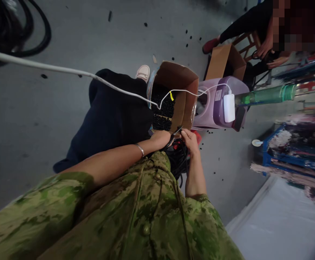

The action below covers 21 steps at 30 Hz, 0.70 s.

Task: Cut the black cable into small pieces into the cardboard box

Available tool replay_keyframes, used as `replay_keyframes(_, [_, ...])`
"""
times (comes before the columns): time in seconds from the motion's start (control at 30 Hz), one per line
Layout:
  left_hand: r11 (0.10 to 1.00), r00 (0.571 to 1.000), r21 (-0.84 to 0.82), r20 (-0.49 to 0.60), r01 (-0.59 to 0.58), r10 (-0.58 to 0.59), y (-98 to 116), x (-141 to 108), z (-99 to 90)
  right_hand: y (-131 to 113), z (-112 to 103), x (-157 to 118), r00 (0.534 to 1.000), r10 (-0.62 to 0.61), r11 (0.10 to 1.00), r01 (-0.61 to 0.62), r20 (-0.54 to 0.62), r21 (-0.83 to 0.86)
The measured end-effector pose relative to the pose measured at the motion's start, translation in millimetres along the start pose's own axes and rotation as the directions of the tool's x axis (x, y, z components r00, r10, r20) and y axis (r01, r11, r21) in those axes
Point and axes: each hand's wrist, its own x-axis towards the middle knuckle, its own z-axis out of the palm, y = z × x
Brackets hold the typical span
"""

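Grey floor (92, 39), carton (183, 112) of black pieces (162, 123), scissors (177, 131) in left hand (160, 140)

Purple plastic stool (218, 112); white rectangular device (229, 108) atop it; transparent green bottle (271, 95) near the device; blue-framed rack (272, 159).
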Motion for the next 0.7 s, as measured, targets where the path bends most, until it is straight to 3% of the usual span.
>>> replay_keyframes(0.17, [0.999,0.999,0.038,0.035,0.005,-0.006,-1,2,3.3,-5,-1,-2,0.991,-0.073,0.994,0.081,0.109,-0.070])
replay_keyframes(0.33, [0.997,0.999,0.065,0.021,-0.042,0.041,-1,3,4.0,-3,-3,1,0.984,-0.119,0.970,0.143,0.129,-0.196])
replay_keyframes(0.53, [0.986,0.997,0.152,-0.002,-0.072,0.073,-4,5,6.6,4,3,7,0.993,-0.094,0.947,0.111,0.069,-0.301])
replay_keyframes(0.7, [0.984,0.999,0.175,0.008,-0.047,0.046,1,0,-2.9,0,5,10,0.997,-0.064,0.929,0.072,0.032,-0.362])
